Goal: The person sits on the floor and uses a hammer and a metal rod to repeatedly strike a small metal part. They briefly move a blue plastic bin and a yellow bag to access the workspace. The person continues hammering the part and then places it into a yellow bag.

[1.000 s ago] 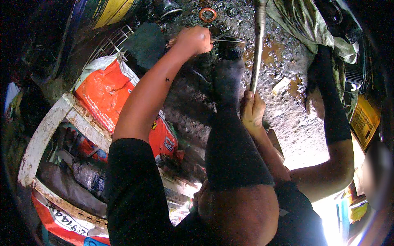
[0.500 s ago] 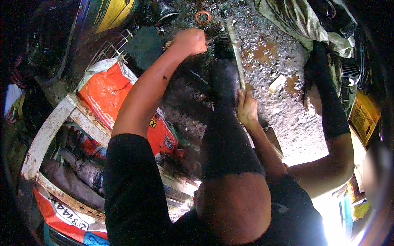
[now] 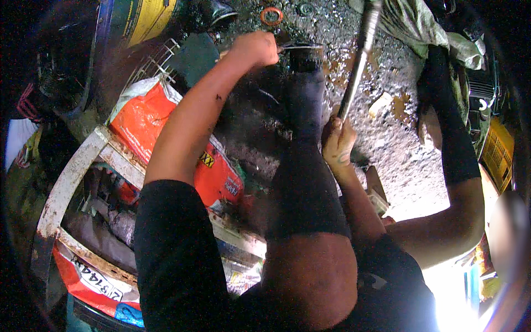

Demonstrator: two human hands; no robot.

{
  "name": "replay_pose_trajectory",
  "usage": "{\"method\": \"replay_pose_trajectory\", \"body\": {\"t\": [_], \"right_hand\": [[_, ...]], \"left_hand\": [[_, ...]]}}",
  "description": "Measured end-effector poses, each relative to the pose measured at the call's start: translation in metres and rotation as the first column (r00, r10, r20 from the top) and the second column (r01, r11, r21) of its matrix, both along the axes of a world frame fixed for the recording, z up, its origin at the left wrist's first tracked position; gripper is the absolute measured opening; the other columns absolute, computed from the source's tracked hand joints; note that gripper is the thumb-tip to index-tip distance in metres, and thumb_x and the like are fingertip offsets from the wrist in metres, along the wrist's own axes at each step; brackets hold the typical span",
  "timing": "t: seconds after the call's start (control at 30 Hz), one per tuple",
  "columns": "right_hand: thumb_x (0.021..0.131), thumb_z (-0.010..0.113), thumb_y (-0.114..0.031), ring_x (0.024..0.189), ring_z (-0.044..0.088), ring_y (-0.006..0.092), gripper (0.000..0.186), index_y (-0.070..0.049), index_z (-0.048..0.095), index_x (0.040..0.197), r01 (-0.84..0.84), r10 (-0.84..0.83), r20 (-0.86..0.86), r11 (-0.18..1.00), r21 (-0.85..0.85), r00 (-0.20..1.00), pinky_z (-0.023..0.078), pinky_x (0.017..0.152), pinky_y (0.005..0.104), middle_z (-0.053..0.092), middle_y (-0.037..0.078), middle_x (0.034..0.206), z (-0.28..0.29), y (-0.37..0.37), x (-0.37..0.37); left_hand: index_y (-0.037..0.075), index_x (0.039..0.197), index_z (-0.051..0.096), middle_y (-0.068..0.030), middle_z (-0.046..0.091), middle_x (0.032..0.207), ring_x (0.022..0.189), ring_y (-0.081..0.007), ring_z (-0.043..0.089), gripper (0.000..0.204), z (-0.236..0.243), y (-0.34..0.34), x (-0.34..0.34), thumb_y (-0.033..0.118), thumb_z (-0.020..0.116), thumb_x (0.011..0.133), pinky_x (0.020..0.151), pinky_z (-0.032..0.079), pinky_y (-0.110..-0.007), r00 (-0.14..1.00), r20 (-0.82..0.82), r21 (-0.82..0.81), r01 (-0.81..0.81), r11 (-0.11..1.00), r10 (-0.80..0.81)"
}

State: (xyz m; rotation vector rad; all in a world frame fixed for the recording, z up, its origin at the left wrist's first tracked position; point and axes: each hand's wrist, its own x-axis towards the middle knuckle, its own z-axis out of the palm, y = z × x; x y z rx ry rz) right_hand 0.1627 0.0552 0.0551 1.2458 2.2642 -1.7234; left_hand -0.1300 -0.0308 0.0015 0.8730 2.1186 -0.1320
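My left hand (image 3: pixel 257 48) is closed on a thin metal tool (image 3: pixel 298 46) that lies crosswise at the top of a dark object (image 3: pixel 304 62) near my black-covered foot. My right hand (image 3: pixel 340 141) grips a long metal bar (image 3: pixel 358 66), angled up and to the right beside my leg. An orange ring (image 3: pixel 271 24) and a dark round part (image 3: pixel 305 9) lie just beyond my left hand on the wet, oily floor. A dark flat piece (image 3: pixel 199 55) is to its left.
Red-orange sacks (image 3: pixel 141 124) and a rusty white chair frame (image 3: pixel 72 171) are at the left, with a wire rack (image 3: pixel 152 69) behind. A dirty cloth (image 3: pixel 409 25) lies at the upper right, above my other leg. A yellow crate (image 3: pixel 496 152) stands at the right.
Half a second ago the bar was over the thin tool; now it is swung up and right, clear of it. My left hand has stayed nearly in place.
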Motion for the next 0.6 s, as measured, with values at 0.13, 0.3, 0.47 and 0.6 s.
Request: {"method": "replay_pose_trajectory", "body": {"t": [0.13,0.3,0.47,0.6], "right_hand": [[0.098,0.047,-0.024,0.066,0.061,0.0457,0.026,-0.001,0.053,0.108,-0.150,0.153,-0.001,0.969,0.197,0.988,0.047,0.057,0.0496,0.059,0.024,0.069,-0.015,-0.005,0.009],[0.098,0.049,-0.027,0.056,0.059,0.0400,0.029,0.000,0.057,0.092,0.052,-0.062,0.146,0.996,0.068,0.987,0.046,0.052,0.0437,0.056,0.023,0.064,-0.025,-0.001,0.003],[0.099,0.046,-0.030,0.056,0.057,0.0424,0.033,0.001,0.055,0.100,-0.122,0.130,-0.050,0.981,0.149,0.990,0.045,0.053,0.0470,0.056,0.023,0.065,-0.019,0.003,-0.001],[0.100,0.045,-0.029,0.064,0.060,0.0438,0.033,0.002,0.057,0.096,-0.182,0.160,0.163,0.975,0.129,0.974,0.047,0.057,0.0467,0.059,0.025,0.072,-0.019,0.009,-0.019]], "left_hand": [[0.002,0.099,0.070,-0.0214,0.067,0.107,0.098,-0.0382,0.066,0.038,0.008,0.005,-0.001,0.033,0.059,0.079,0.087,0.053,-0.048,0.998,0.040,-0.051,0.045,0.998,-0.043],[0.000,0.096,0.070,-0.0236,0.068,0.103,0.096,-0.0381,0.066,0.039,0.009,0.003,0.005,0.034,0.059,0.080,0.085,0.053,-0.048,0.997,0.065,-0.022,0.040,0.999,-0.038],[-0.002,0.098,0.069,-0.0251,0.066,0.106,0.099,-0.0391,0.065,0.043,0.002,0.001,-0.003,0.036,0.061,0.079,0.085,0.053,-0.049,0.998,0.035,-0.038,0.058,0.998,-0.057],[0.000,0.104,0.068,-0.0214,0.066,0.111,0.102,-0.0374,0.065,0.042,0.010,0.009,-0.004,0.035,0.060,0.081,0.088,0.052,-0.048,0.996,0.043,-0.110,0.077,0.991,-0.073]]}}
